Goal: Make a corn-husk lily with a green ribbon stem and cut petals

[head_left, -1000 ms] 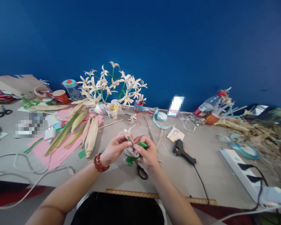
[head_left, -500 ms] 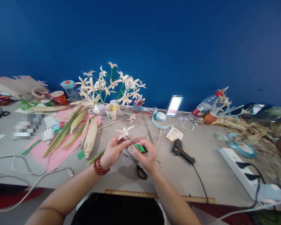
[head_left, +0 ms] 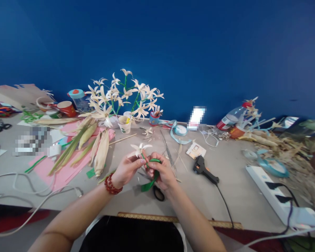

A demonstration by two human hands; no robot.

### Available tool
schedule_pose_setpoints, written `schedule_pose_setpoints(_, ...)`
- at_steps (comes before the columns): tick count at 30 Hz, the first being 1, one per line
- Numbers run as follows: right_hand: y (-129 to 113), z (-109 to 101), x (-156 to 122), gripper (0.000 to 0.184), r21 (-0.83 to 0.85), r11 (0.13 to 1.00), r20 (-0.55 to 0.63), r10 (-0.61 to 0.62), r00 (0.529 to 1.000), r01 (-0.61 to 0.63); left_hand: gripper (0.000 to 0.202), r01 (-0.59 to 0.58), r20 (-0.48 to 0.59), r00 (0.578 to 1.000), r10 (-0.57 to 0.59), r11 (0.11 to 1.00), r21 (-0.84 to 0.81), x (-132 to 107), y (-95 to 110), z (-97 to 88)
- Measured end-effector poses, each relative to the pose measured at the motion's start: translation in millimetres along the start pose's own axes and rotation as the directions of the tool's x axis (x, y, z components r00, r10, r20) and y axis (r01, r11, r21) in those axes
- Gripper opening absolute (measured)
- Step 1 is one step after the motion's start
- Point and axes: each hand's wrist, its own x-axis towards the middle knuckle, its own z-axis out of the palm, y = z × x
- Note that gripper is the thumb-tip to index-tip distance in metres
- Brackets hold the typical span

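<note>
My left hand (head_left: 127,168), with a red bead bracelet at the wrist, pinches the stem just under a small cream husk flower (head_left: 139,148). My right hand (head_left: 161,173) is closed on a green ribbon (head_left: 150,182) that loops round the stem and hangs down below my fingers. Both hands hover above the grey table (head_left: 136,199) near its front edge. Black-handled scissors (head_left: 159,192) lie on the table right under my right hand.
A black glue gun (head_left: 204,169) with its cord lies to the right. Corn husks (head_left: 99,150) on pink paper lie to the left, a bouquet of cream flowers (head_left: 123,96) stands behind. A white power strip (head_left: 275,196) is at the right, cables at the left.
My right hand has brought the green ribbon round the stem, and a loose end now hangs below it. The flower sits a little higher and straighter.
</note>
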Motion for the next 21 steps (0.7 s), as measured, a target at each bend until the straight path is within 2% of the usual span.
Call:
schedule_pose_setpoints(3, 2.2, 0.4, -0.3, 0.031, -0.019, 0.999, -0.008, -0.042, 0.999, 0.042, 0.011, -0.014, -0.029, 0.999, 0.014, 1.0, 0.004, 0.7, -1.3, -0.4)
schedule_pose_setpoints(6, 2.7, -0.5, -2.9, 0.026, -0.186, 0.955, -0.058, -0.246, 0.968, 0.231, 0.013, -0.03, -0.085, 0.996, 0.031, 0.999, 0.019, 2.2, -3.9, -0.6)
schedule_pose_setpoints(8, 1.7, -1.2, -5.6, 0.022, -0.39, 0.842, -0.046, -0.421, 0.906, 0.372, 0.016, -0.032, -0.126, 0.991, 0.038, 0.998, 0.05, 3.2, -6.0, -0.4)
schedule_pose_setpoints(10, 0.0, -1.2, -8.3, 0.019, -0.574, 0.678, 0.018, -0.551, 0.835, 0.46, 0.02, -0.031, -0.155, 0.987, 0.043, 0.996, 0.079, 3.5, -7.5, 0.3)
schedule_pose_setpoints(12, -1.8, -0.4, -10.0, 0.017, -0.67, 0.558, 0.07, -0.609, 0.79, 0.49, 0.017, -0.039, -0.18, 0.982, 0.058, 0.994, 0.107, 3.4, -7.7, 1.7)
schedule_pose_setpoints(13, -2.7, 0.2, -10.3, 0.016, -0.689, 0.535, 0.076, -0.619, 0.782, 0.489, 0.016, -0.048, -0.192, 0.979, 0.071, 0.991, 0.122, 3.2, -7.0, 2.5)
schedule_pose_setpoints(15, -4.1, 1.1, -9.5, 0.014, -0.681, 0.575, 0.051, -0.581, 0.812, 0.454, 0.015, -0.058, -0.206, 0.974, 0.089, 0.987, 0.152, 2.9, -4.5, 3.9)
schedule_pose_setpoints(19, -5.3, -0.4, -4.3, 0.018, -0.444, 0.848, -0.053, -0.346, 0.937, 0.288, 0.018, -0.02, -0.164, 0.986, 0.043, 0.99, 0.141, 2.7, 2.5, 4.9)
schedule_pose_setpoints(21, -5.4, -2.5, -1.8, 0.022, -0.303, 0.935, -0.062, -0.215, 0.975, 0.187, 0.019, 0.018, -0.13, 0.992, -0.003, 0.993, 0.115, 2.7, 5.0, 4.6)
